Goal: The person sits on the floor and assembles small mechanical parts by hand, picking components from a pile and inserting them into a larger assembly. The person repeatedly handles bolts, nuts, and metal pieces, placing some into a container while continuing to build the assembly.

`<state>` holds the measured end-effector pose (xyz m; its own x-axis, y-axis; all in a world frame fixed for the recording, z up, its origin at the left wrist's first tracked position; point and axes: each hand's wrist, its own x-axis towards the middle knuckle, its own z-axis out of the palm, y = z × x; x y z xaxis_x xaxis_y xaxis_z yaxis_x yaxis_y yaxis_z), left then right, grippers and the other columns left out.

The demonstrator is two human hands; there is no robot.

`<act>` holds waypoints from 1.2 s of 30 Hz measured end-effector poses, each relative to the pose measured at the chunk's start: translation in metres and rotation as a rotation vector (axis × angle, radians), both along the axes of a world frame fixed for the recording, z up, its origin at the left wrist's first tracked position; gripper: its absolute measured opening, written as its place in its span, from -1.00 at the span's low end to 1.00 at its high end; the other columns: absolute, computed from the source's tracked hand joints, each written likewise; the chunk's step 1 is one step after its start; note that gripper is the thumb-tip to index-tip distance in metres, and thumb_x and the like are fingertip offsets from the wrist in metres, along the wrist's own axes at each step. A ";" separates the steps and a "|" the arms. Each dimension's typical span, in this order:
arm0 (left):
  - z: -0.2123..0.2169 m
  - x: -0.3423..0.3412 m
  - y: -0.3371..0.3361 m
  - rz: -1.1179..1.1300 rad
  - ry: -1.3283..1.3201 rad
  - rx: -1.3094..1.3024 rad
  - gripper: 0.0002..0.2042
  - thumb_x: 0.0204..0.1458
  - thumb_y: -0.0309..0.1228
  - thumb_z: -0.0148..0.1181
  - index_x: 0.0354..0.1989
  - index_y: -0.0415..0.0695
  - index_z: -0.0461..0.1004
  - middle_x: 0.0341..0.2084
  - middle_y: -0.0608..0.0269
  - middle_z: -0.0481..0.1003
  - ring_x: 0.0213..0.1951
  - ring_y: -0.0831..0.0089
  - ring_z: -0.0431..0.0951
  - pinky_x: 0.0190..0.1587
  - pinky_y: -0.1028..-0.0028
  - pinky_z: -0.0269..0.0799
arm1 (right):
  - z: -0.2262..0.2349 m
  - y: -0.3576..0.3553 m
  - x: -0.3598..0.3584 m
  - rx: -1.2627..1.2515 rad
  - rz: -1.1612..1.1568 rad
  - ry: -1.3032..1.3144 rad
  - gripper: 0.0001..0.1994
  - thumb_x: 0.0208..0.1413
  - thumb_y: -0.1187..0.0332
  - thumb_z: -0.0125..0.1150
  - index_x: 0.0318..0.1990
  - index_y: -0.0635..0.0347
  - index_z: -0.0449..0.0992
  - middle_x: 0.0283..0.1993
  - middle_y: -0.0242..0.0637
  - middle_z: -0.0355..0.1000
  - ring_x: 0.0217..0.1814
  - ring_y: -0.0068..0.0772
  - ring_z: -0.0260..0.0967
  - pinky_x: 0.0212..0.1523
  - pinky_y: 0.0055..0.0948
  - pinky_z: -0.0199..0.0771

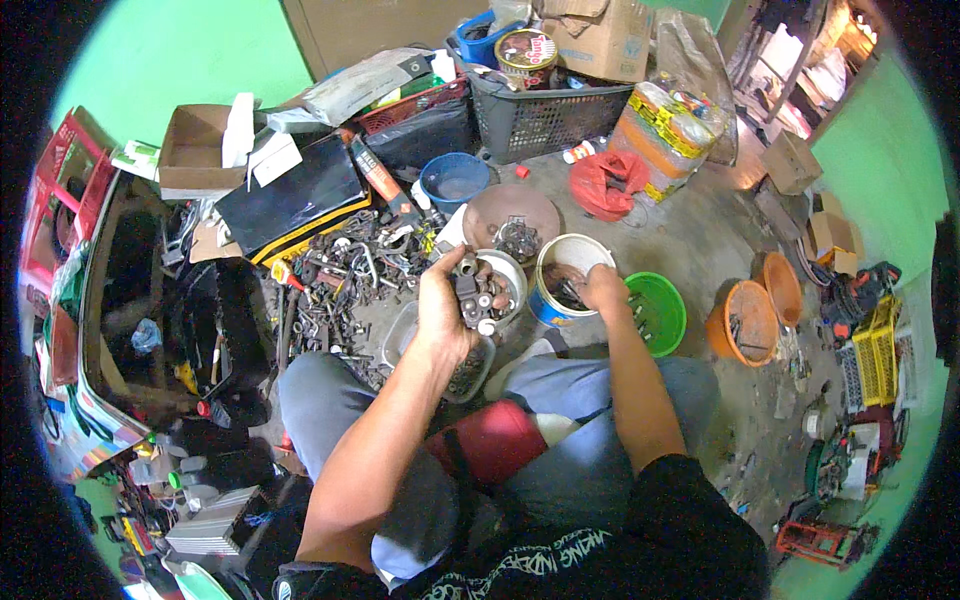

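Observation:
My left hand (441, 306) is cupped palm up, holding a pile of small metal parts (483, 299), some dark and some rusty brown, several shaped like nuts. Just behind it stands a white bowl (517, 277), partly covered by the hand. My right hand (604, 289) reaches over the near right rim of a white and blue bucket (549, 310) with small dark parts inside. Its fingertips are hidden, and whether they grip anything does not show. Under my left wrist sits a clear plastic tub (401, 326) with more small dark pieces.
A brown round dish (484, 213) lies beyond the bowl. Right of the bucket stand a green basin (671, 315) and an orange bucket (752, 345). Loose hardware (345, 262) spreads on the floor to the left. Farther back are a blue basin (455, 178) and a grey crate (540, 122).

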<state>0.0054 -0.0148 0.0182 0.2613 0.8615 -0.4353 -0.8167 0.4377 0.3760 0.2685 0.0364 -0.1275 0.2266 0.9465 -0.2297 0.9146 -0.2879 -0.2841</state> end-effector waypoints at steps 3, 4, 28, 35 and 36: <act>-0.002 0.002 0.001 0.006 -0.054 -0.004 -0.81 0.25 -0.25 -0.12 -0.21 -0.09 0.33 -0.53 0.22 0.35 -0.43 0.30 0.39 -0.52 0.41 0.36 | 0.003 0.011 0.006 0.044 0.074 0.116 -0.64 0.03 0.15 0.31 -0.14 0.26 0.57 -0.17 0.05 0.55 -0.06 0.08 0.51 -0.01 -0.04 0.48; -0.005 0.001 0.003 -0.001 -0.088 0.018 -0.81 0.25 -0.24 -0.13 -0.21 -0.09 0.33 -0.52 0.22 0.36 -0.43 0.31 0.40 -0.50 0.39 0.37 | 0.015 0.013 -0.001 0.146 0.136 0.238 -0.66 0.06 0.17 0.29 -0.14 0.26 0.57 -0.19 0.03 0.56 -0.07 0.05 0.52 -0.02 -0.06 0.49; -0.002 -0.001 -0.002 -0.094 -0.012 0.060 -0.74 0.13 -0.19 -0.04 -0.14 -0.07 0.42 -0.38 0.16 0.51 -0.38 0.24 0.55 -0.39 0.27 0.55 | 0.166 -0.070 -0.099 0.557 0.699 0.985 -0.64 -0.20 0.55 0.47 -0.14 0.17 0.62 -0.25 -0.37 0.45 -0.31 -0.58 0.36 -0.34 -0.58 0.37; -0.006 -0.003 0.000 -0.189 -0.014 0.059 -0.70 0.11 -0.21 -0.04 -0.10 -0.11 0.44 -0.33 0.17 0.52 -0.37 0.30 0.55 -0.40 0.32 0.55 | 0.159 -0.066 -0.095 0.506 0.713 0.950 -0.72 -0.15 0.51 0.46 -0.20 0.16 0.60 -0.22 -0.35 0.46 -0.37 -0.57 0.35 -0.36 -0.54 0.39; -0.004 -0.003 -0.001 -0.194 -0.014 0.058 -0.70 0.11 -0.21 -0.04 -0.10 -0.11 0.44 -0.33 0.17 0.52 -0.37 0.31 0.55 -0.39 0.32 0.56 | 0.161 -0.067 -0.096 0.510 0.713 0.940 -0.73 -0.14 0.54 0.44 -0.22 0.19 0.60 -0.24 -0.36 0.45 -0.36 -0.59 0.34 -0.37 -0.56 0.37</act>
<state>0.0023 -0.0157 0.0143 0.4309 0.8180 -0.3810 -0.7246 0.5653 0.3942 0.1723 -0.0304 0.0332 -0.4148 0.8186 0.3973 0.2104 0.5111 -0.8334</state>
